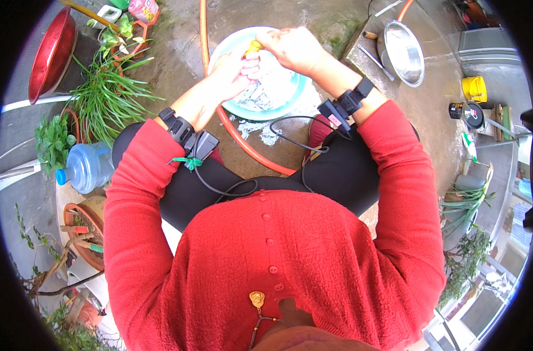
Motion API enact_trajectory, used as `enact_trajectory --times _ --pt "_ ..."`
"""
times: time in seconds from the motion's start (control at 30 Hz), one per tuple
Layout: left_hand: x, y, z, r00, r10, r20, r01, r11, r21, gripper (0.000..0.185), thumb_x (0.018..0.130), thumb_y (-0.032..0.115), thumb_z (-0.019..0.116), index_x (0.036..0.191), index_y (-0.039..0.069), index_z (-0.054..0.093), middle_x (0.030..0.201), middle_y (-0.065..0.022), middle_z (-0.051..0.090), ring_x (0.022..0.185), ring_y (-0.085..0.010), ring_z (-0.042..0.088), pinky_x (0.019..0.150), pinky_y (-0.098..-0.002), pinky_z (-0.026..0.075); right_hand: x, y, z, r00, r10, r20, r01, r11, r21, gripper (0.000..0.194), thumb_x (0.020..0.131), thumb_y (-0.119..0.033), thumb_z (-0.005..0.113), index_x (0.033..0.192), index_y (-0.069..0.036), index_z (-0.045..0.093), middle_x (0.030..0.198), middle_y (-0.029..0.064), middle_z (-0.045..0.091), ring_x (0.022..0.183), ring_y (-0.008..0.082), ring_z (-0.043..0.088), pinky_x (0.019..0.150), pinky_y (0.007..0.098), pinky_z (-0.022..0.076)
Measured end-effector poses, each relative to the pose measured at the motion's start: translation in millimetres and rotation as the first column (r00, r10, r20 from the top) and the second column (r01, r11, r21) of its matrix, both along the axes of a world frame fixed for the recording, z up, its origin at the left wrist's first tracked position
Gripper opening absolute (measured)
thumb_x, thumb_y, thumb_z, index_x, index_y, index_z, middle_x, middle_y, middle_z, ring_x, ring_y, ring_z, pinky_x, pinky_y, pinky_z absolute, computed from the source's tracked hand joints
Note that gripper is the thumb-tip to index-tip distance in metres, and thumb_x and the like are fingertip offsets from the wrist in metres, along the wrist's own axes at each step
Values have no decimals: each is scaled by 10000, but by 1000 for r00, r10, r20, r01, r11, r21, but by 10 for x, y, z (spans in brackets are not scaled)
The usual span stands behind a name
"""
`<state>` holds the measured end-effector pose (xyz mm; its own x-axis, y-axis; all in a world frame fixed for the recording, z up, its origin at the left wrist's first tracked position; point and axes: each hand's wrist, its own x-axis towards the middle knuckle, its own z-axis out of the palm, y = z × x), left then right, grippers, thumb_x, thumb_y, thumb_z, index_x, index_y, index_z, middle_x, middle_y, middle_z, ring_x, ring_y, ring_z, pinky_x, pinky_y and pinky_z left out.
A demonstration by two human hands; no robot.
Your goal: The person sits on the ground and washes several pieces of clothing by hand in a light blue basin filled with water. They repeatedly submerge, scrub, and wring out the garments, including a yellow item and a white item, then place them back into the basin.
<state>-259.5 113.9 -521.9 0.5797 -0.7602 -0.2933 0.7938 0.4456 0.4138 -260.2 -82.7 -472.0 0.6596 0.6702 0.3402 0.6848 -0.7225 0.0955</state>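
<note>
A light blue plastic basin stands on the wet concrete floor, with whitish, sudsy-looking contents that are overexposed. Both hands are above it. My left hand has its fingers curled around the lower end of a small yellow thing, perhaps a cloth. My right hand pinches the upper end of the same yellow thing between thumb and fingers. Most of it is hidden by the fingers, and its kind cannot be told.
An orange hose curves past the basin's left side and below it. White suds lie on the floor. At the right are a metal bowl and a yellow bucket; at the left, potted plants, a water jug and a red basin.
</note>
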Motion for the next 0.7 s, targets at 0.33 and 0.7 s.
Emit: enact_trajectory --times 0.33,0.7 --pt "298 167 -25 851 -210 481 -278 598 752 426 938 384 579 1281 138 515 1135 -37 567 978 -169 567 853 -287 443 184 -179 -194 580 130 -804 504 719 480 255 899 -152 521 1130 -62 580 951 143 648 818 295 657 729 408 541" --pt "532 444 319 550 -432 715 -461 557 691 273 975 181 525 1201 52 608 1178 -42 618 1155 -147 520 1030 -301 368 365 -2049 -461 445 109 -889 889 -176 423 164 908 -110 541 959 29 612 820 143 673 712 222 671 645 328 574"
